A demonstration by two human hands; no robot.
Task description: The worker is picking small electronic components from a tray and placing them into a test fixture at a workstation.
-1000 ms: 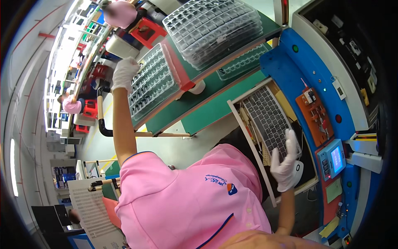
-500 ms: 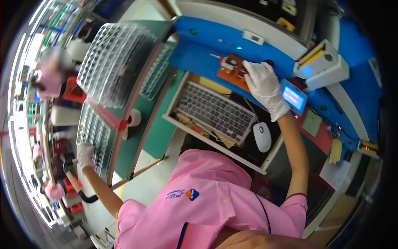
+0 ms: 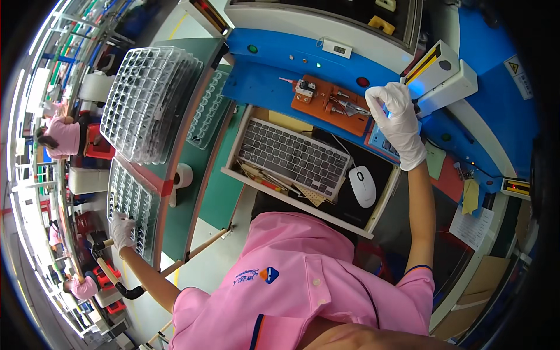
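My left hand (image 3: 122,231), in a white glove, is at the clear plastic tray (image 3: 153,204) with rows of small cells on the left. Its fingers bend down over the cells at the tray's outer edge; any small piece between them is too small to make out. On the right, my gloved right hand (image 3: 398,122) is curled closed beside the orange fixture (image 3: 315,108). A silver metal clamp (image 3: 349,108) on that fixture points toward its fingertips. Whether the fingers grip the clamp's end or something else is hidden.
Stacked clear trays (image 3: 146,99) stand on a green shelf at the left. Below the fixture, an open drawer holds a keyboard (image 3: 294,157) and a white mouse (image 3: 363,186). A red button (image 3: 362,81) and a white sensor housing (image 3: 434,70) are behind my right hand.
My right hand has moved right, off the fixture, uncovering its metal clamp and covering most of the small display screen. My left hand stays at the tray, its fingers slightly more bent. The view has shifted slightly.
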